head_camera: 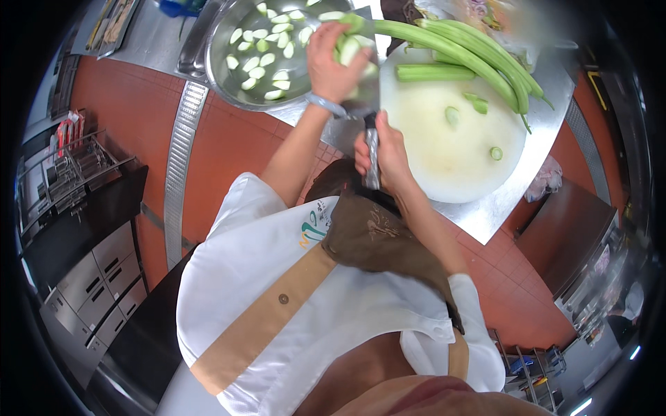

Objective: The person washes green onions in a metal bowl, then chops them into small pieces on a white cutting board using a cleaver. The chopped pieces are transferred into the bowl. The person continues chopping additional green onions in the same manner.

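My right hand (387, 156) grips the dark patterned handle of a broad-bladed cleaver (370, 93). Its blade stands between the steel bowl and the round white cutting board (442, 177). My left hand (333, 65) holds cut pieces of pale green gourd (349, 49) against the blade, beside the bowl. Many slices float in water in the steel bowl (212, 67). Long whole green gourds (458, 52) lie across the board's far side, with a cut length (434, 73) next to them. Small end pieces (496, 153) and a peeled bit (451, 115) lie on the board.
The board rests on a steel table (484, 218) whose corner points towards me. A sink edge (190, 57) lies left of the bowl, and a tray (117, 26) stands farther left. Plastic bags (543, 179) hang or lie right of the table. Another person (627, 312) is at far right.
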Available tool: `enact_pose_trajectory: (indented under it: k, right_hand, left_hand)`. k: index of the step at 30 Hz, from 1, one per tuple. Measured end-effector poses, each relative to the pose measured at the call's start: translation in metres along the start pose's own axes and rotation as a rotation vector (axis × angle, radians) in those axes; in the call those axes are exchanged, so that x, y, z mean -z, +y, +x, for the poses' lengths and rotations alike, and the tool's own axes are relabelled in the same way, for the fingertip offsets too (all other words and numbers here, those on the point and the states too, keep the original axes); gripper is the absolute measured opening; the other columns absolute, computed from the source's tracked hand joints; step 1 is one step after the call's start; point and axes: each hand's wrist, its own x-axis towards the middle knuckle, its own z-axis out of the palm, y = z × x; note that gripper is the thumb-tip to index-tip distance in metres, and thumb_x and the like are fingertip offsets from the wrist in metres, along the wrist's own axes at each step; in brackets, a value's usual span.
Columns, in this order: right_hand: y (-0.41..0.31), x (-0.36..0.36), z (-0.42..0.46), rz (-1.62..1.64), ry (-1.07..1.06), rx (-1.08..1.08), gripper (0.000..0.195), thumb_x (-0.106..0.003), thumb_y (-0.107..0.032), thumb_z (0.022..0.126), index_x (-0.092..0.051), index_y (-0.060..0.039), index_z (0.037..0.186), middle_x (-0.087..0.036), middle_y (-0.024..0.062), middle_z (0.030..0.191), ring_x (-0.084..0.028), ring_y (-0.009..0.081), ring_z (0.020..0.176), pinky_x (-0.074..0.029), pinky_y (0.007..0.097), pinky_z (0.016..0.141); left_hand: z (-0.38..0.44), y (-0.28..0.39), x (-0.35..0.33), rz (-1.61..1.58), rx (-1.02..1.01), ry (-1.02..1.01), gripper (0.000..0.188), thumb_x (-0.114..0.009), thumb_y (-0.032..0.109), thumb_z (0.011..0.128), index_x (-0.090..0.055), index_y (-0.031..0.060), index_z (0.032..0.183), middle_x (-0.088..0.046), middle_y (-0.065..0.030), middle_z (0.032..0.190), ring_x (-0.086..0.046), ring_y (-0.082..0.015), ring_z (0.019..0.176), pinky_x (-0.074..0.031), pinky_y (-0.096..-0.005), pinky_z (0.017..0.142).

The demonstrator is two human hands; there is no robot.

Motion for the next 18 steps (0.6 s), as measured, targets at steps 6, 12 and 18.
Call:
enact_pose_trajectory:
  k: [6, 12, 18]
  right_hand:
    - [-0.016, -0.053, 0.036, 0.007, 0.105, -0.064, 0.069, -0.034, -0.06, 0.105, -0.05, -0.0029, 0.07, -0.047, 0.0054, 0.058, -0.047, 0.016, 0.045, -0.043, 0.0328, 0.043]
    - [-0.017, -0.03, 0.016, 0.003, 0.113, 0.029, 0.07, -0.032, -0.059, 0.106, -0.05, -0.0028, 0.069, -0.048, 0.0052, 0.058, -0.048, 0.0149, 0.045, -0.043, 0.0313, 0.043]
    - [0.009, 0.056, -0.084, 0.034, 0.354, 0.243, 0.068, -0.036, -0.059, 0.106, -0.052, -0.002, 0.071, -0.049, 0.0042, 0.057, -0.049, 0.0138, 0.043, -0.044, 0.0296, 0.043]
  left_hand:
    - [0.029, -0.092, 0.024, 0.218, 0.313, 0.069, 0.068, -0.082, 0.036, 0.076, -0.057, 0.0015, 0.13, -0.059, -0.0221, 0.126, -0.054, -0.0402, 0.118, -0.044, -0.0464, 0.103]
    - [0.027, -0.069, 0.04, 0.292, 0.061, 0.051, 0.044, -0.066, 0.018, 0.089, -0.057, -0.0023, 0.127, -0.055, -0.0239, 0.133, -0.053, -0.0408, 0.121, -0.043, -0.0488, 0.104]
    - [-0.039, 0.029, -0.017, -0.278, -0.004, -0.389, 0.04, -0.072, 0.013, 0.086, -0.059, 0.0005, 0.122, -0.058, -0.0208, 0.123, -0.056, -0.0338, 0.118, -0.048, -0.0416, 0.095]
